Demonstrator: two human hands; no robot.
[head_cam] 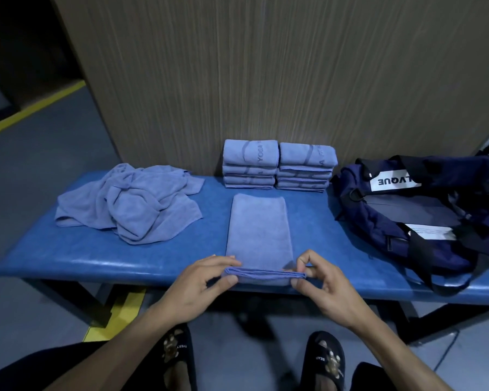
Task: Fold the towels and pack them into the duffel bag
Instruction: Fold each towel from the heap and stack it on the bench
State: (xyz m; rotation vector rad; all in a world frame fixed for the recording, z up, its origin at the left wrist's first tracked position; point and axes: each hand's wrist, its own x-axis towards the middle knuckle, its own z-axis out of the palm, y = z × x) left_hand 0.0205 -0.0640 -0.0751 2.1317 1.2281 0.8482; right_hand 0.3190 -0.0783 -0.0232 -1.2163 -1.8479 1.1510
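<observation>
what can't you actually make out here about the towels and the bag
Head view only:
- Duffel bag: its right end is cut off by the frame edge, and the dark opening hides whether any towels are inside.
- Crumpled pile: overlapping folds hide how many towels it holds.
- Folded stacks: the printed lettering is partly hidden by the folds.
- Strip towel: near corners are covered by the left hand and right hand.

Long folded terry towel point(259, 230): plain periwinkle blue, no print showing. Two stacks of folded towels point(277, 166): same periwinkle, darker blue curved line and lettering on top faces. Crumpled towel heap point(130, 203): periwinkle. Padded vinyl bench top point(68, 249): glossy mid-blue, faintly mottled. Soft fabric duffel bag point(407, 218): navy, black straps, white label with black letters. Wall panel point(266, 66): grey-brown vertical grain. Floor stripe point(34, 108): yellow.
</observation>
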